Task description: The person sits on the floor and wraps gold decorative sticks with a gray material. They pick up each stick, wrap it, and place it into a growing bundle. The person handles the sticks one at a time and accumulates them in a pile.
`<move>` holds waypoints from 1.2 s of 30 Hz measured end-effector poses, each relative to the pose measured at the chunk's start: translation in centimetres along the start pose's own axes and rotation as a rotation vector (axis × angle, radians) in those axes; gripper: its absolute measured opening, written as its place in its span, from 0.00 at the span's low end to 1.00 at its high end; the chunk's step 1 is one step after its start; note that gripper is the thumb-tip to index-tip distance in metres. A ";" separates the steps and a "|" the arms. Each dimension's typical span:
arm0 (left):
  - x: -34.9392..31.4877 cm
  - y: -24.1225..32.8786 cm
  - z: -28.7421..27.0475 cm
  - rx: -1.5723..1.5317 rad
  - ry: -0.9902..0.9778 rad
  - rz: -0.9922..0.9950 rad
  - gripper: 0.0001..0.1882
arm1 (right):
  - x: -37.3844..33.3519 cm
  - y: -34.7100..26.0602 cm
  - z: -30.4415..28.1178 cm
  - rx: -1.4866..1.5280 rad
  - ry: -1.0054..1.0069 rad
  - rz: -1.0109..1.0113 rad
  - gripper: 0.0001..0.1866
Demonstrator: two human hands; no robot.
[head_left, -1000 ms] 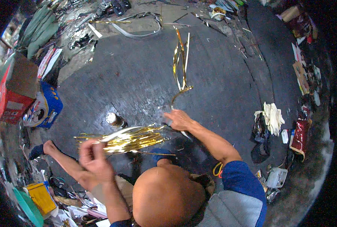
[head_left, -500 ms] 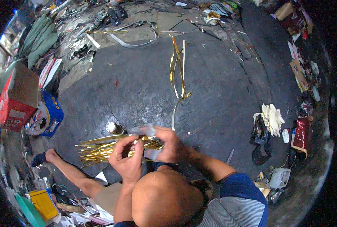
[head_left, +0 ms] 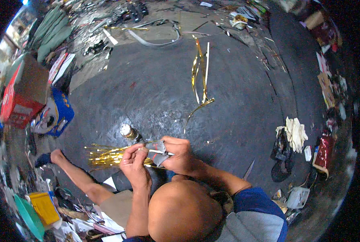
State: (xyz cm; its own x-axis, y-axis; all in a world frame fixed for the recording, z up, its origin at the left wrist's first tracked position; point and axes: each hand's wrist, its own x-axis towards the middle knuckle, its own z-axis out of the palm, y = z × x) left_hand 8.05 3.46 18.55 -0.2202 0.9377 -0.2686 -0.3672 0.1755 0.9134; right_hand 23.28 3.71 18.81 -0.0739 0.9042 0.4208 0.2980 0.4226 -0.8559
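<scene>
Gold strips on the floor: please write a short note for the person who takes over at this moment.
Left hand: fingers pinched on a thin gold strip.
Right hand: closed on a small grey tool beside the left.
Bundle of gold strips lies on the dark floor left of the hands; small bottle stands just behind it.
Longer gold ribbons lie farther off, untouched.
Done and left: cannot tell.

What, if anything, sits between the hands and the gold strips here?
Nothing visible does. Both hands are already on the work: the left hand pinches a thin strip at the bundle of gold strips, and the right hand grips a grey piece beside it. A small bottle stands just behind, clear of both.
</scene>
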 end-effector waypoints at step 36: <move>12.2 6.0 -19.3 0.364 0.563 0.241 0.24 | -9.1 8.0 -6.7 -0.139 -0.549 0.093 0.11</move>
State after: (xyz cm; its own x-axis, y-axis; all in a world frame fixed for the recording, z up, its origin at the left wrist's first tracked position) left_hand -14.29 10.16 14.88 -0.7269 0.6827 -0.0737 0.0541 0.1640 0.9850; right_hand 32.75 -1.53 10.15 -0.5140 0.8525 0.0954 0.4467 0.3609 -0.8187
